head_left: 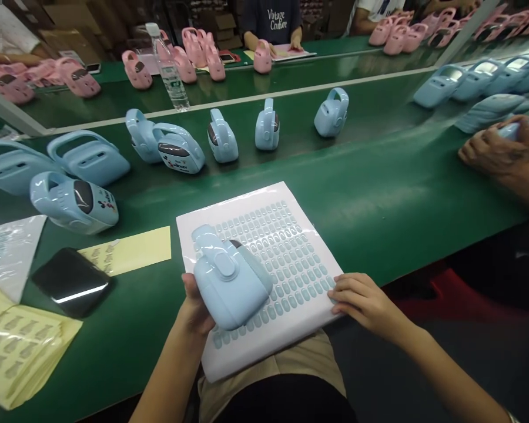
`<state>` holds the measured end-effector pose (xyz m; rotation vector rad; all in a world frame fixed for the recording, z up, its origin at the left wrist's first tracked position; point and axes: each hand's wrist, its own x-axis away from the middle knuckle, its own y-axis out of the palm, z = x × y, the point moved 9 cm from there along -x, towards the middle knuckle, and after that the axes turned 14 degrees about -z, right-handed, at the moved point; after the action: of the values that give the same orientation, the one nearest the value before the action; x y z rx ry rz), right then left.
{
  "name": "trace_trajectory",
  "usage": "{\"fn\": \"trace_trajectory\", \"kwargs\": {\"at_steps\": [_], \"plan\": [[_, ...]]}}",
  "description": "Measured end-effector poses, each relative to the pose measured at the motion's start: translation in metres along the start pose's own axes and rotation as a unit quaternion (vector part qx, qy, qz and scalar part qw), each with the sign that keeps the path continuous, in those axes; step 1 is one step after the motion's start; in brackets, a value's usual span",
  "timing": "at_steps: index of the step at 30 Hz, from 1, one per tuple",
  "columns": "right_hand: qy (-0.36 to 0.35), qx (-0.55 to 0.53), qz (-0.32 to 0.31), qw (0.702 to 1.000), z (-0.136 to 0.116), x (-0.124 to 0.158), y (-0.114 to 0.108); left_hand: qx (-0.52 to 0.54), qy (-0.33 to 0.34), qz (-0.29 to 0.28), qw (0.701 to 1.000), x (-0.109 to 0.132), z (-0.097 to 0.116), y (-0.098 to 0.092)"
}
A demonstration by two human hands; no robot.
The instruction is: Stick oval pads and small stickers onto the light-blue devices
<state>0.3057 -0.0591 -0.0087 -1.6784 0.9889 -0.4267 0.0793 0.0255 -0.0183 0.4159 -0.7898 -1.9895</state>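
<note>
My left hand (199,305) grips a light-blue plastic device with a carry handle (231,288), tilted above a white sheet of small oval pale-blue stickers (286,258). A round button-like cap shows on its side, and part of a dark window peeks out behind. The sheet tops a thick white stack that rests partly over the table edge, above my lap. At the stack's right edge, my right hand (357,299) has its fingers closed together on the sheet's corner by the last stickers. Whether a loose sticker is between those fingertips is too small to tell.
More blue devices (180,150) stand across the green table (379,194). At left lie a black phone (73,282), a yellow sticker strip (145,251) and yellow sticker sheets (22,352). A water bottle (171,76) stands behind. A co-worker's hands (506,150) hold something blue at right.
</note>
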Motion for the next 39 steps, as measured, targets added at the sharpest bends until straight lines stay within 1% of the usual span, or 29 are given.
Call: {"fn": "trace_trajectory", "kwargs": {"at_steps": [2,4,9,11,13,16,19,22,24,25,26,27,29,30,31,32,34,39], "plan": [[-0.009,0.005,0.03,1.0,-0.001,0.003,0.0,0.013,-0.017,-0.004,1.0,0.001,-0.004,0.0],[-0.019,0.008,0.044,0.999,-0.004,0.003,0.001,0.025,-0.027,-0.009,0.999,0.001,-0.009,0.001],[-0.029,0.024,0.072,0.997,-0.012,0.005,0.001,0.027,-0.022,-0.026,0.999,0.001,-0.014,0.007],[-0.028,0.032,0.092,0.995,-0.018,0.01,0.002,0.022,-0.024,-0.031,0.999,0.003,-0.015,0.006],[-0.027,0.037,0.095,0.994,-0.025,0.014,0.004,0.018,-0.028,-0.029,0.999,0.005,-0.016,0.001],[-0.031,0.043,0.069,0.996,-0.03,0.013,0.008,0.01,-0.047,-0.019,0.999,0.008,-0.018,-0.01],[-0.044,0.037,0.027,0.998,-0.029,0.004,0.009,0.001,-0.054,-0.011,0.998,0.007,-0.02,-0.017],[-0.013,-0.019,-0.016,1.0,-0.016,-0.012,0.003,-0.002,-0.045,-0.008,0.999,0.006,-0.019,-0.018],[0.003,-0.07,-0.032,0.997,-0.013,-0.026,-0.005,-0.009,-0.036,-0.012,0.999,0.006,-0.017,-0.015],[-0.004,-0.091,-0.019,0.996,-0.017,-0.033,-0.014,-0.016,-0.033,-0.02,0.999,0.006,-0.017,-0.012],[-0.023,-0.108,0.016,0.994,-0.023,-0.041,-0.026,-0.027,-0.031,-0.031,0.999,0.006,-0.016,-0.008],[-0.047,-0.122,0.072,0.989,-0.032,-0.047,-0.041,-0.039,-0.032,-0.042,0.998,0.006,-0.015,-0.004],[-0.105,-0.133,0.209,0.963,-0.053,-0.053,-0.07,-0.067,-0.037,-0.061,0.995,0.006,-0.014,0.004],[-0.134,-0.128,0.259,0.948,-0.065,-0.055,-0.078,-0.082,-0.038,-0.065,0.994,0.006,-0.013,0.007],[-0.158,-0.119,0.288,0.937,-0.076,-0.059,-0.082,-0.097,-0.04,-0.065,0.992,0.007,-0.012,0.009],[-0.177,-0.109,0.3,0.931,-0.085,-0.063,-0.081,-0.111,-0.043,-0.065,0.991,0.007,-0.011,0.011],[-0.197,-0.097,0.303,0.927,-0.098,-0.072,-0.077,-0.129,-0.055,-0.065,0.988,0.01,-0.009,0.014],[-0.18,-0.098,0.324,0.924,-0.101,-0.079,-0.072,-0.129,-0.082,-0.058,0.987,0.015,-0.01,0.01]]}}
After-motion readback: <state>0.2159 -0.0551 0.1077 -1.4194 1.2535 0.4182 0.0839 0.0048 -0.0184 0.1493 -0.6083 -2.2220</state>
